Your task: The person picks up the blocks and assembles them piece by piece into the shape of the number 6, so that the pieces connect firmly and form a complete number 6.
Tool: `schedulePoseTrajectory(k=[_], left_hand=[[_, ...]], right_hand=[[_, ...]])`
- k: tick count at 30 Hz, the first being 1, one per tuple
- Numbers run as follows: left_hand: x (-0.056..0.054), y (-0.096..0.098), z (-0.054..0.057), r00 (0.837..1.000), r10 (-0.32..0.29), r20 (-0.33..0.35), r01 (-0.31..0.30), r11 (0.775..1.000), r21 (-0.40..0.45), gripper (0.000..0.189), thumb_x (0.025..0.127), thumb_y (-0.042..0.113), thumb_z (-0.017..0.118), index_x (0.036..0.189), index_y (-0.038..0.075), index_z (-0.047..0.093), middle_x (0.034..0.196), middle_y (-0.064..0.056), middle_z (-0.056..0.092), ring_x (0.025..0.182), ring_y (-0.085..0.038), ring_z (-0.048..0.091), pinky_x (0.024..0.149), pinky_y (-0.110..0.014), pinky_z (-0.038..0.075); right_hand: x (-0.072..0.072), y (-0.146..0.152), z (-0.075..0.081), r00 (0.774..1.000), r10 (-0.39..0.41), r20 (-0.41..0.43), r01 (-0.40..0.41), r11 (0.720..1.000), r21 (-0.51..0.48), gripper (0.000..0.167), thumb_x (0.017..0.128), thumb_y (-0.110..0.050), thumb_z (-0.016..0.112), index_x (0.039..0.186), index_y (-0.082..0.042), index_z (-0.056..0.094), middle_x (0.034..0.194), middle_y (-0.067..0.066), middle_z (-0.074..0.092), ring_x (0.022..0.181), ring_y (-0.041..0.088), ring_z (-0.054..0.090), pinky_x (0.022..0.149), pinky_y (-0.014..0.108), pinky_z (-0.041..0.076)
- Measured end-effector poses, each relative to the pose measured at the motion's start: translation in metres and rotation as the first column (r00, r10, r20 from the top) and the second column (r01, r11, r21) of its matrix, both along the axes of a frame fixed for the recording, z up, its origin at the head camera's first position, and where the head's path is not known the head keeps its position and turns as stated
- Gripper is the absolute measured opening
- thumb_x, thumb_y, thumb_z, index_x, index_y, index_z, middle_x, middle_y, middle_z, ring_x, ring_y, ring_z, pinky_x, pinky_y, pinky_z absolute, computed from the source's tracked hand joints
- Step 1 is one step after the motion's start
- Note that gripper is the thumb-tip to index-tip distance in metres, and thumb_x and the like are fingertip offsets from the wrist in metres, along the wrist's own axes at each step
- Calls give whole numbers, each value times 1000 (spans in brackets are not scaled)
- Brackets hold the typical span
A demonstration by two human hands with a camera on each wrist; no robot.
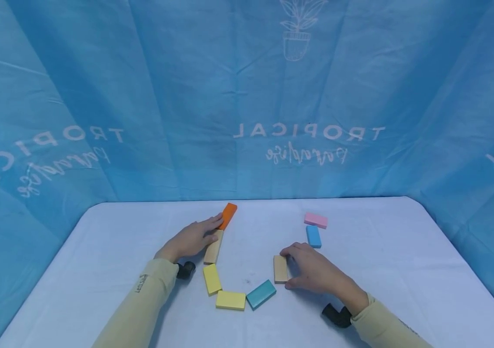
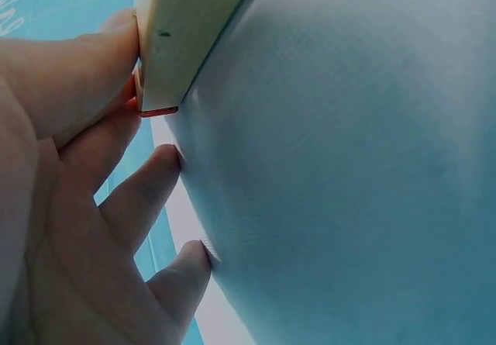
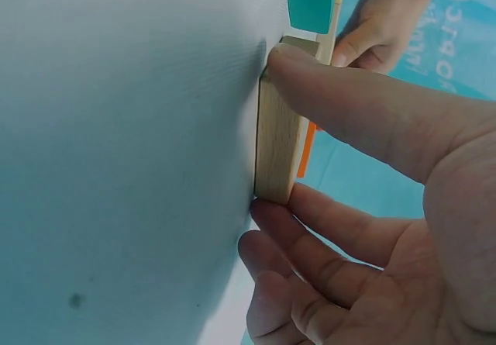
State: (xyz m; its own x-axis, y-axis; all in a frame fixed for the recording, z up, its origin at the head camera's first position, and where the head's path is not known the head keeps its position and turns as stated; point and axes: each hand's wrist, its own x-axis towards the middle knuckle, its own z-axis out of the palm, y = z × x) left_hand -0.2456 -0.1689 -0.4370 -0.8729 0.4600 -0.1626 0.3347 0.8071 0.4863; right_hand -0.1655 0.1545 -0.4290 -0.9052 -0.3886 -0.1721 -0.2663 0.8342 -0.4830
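My right hand point(image 1: 314, 270) pinches a plain wooden block point(image 1: 280, 269) by its two ends; in the right wrist view the thumb is at one end of this wooden block point(image 3: 277, 139) and fingertips at the other. The block lies on the table close to a teal block point(image 1: 261, 294). At the far left, my left hand point(image 1: 192, 238) has its fingers stretched along an orange block point(image 1: 229, 214). Its thumb touches a second, longer wooden block point(image 1: 213, 247), whose side point(image 2: 190, 39) shows in the left wrist view. Two yellow blocks point(image 1: 212, 279) continue the curved row below.
Right of the row, a blue block point(image 1: 313, 237) lies near a pink block point(image 1: 315, 220). The white table point(image 1: 382, 261) is backed by a blue curtain point(image 1: 212, 96) with printed lettering, which also hangs at both sides. Black wrist devices point(image 1: 337, 316) sit below the hands.
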Motion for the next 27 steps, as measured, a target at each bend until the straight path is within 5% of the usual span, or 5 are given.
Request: schedulePoseTrajectory(k=[27], left_hand=[[2, 1, 2, 1000, -9, -8, 9, 1000, 20, 57, 105, 21, 55, 157, 9, 35, 164, -9, 26, 149, -34, 28, 120, -58, 21]], right_hand=[[5, -8, -4, 1000, -10, -26, 10, 1000, -24, 66, 73, -24, 92, 129, -6, 63, 124, 4, 63, 117, 23, 57, 103, 46, 49]])
